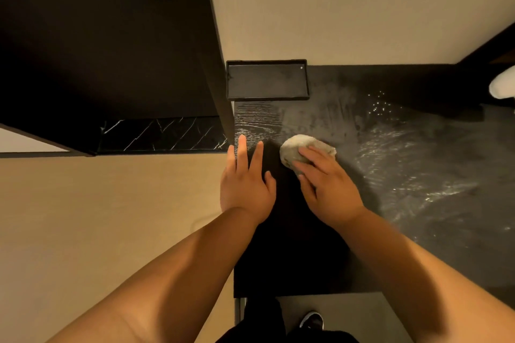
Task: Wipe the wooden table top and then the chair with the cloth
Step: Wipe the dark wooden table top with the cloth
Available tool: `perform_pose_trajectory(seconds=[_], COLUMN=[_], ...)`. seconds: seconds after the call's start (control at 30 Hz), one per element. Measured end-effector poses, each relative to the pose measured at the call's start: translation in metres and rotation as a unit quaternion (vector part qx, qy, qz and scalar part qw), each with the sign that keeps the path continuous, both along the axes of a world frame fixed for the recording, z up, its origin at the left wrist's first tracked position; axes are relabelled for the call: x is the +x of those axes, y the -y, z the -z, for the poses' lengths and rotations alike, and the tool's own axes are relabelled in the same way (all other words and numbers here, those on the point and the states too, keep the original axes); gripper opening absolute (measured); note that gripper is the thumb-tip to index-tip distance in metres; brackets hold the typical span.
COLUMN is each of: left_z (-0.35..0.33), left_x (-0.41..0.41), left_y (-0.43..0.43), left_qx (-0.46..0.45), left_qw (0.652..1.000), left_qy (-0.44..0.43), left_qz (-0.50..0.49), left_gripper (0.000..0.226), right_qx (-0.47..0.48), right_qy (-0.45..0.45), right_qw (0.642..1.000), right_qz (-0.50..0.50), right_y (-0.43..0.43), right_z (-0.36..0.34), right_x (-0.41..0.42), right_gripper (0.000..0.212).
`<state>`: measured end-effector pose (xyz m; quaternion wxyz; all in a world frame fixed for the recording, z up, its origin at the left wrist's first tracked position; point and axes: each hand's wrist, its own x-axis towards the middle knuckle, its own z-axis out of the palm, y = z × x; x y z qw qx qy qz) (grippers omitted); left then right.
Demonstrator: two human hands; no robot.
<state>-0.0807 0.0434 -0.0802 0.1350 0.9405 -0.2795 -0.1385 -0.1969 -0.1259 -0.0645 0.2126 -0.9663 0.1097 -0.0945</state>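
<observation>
The table-top wipe is in hand, and the chair, which is not in view, has not been reached. The right hand [331, 189] lies on the bunched pale cloth [295, 147] with fingers spread fairly flat over it. Its grip looks like a downward press rather than a clench. The cloth sits on the dark wooden table [418, 203] near its left end, just in front of a shallow black tray [267, 81]. The left hand [245, 189] rests flat at the table's left edge, its grip open and holding nothing. Damp streaks shine to the right, while the strip near the cloth looks dry. The next move likely calls for steady pressure and overlapping strokes across this left strip and round the tray. No brand, label or writing can be read anywhere.
</observation>
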Motion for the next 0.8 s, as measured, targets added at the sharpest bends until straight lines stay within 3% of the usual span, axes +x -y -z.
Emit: perform_pose_trajectory(seconds=[0.07,0.23,0.3,0.43,0.6,0.8], left_z=[0.0,0.0,0.0,-0.003,-0.004,0.0], left_x=[0.0,0.0,0.0,0.001,0.001,0.001], left_y=[0.0,0.001,0.001,0.001,0.002,0.002], left_qx=[0.003,0.007,0.003,-0.004,-0.007,-0.03], left_qw=[1.0,1.0,1.0,1.0,1.0,0.999], left_qy=[0.0,-0.004,-0.004,-0.013,-0.022,-0.016], left_qz=[0.002,0.0,-0.002,-0.009,-0.017,-0.024], left_gripper=[0.069,0.069,0.069,0.068,0.069,0.072], right_qx=[-0.03,-0.084,-0.061,-0.059,-0.102,-0.056], right_qy=[-0.034,-0.159,-0.153,-0.061,-0.002,-0.064], right_qw=[0.998,0.983,0.986,0.994,0.994,0.991], right_qz=[-0.034,-0.03,-0.002,0.067,0.039,-0.098], right_y=[0.011,0.029,0.027,0.021,0.034,0.029], right_z=[0.005,0.002,-0.001,-0.016,-0.016,0.012], right_x=[0.004,0.021,0.026,0.027,0.032,0.037], right_gripper=[0.041,0.074,0.074,0.048,0.026,0.051])
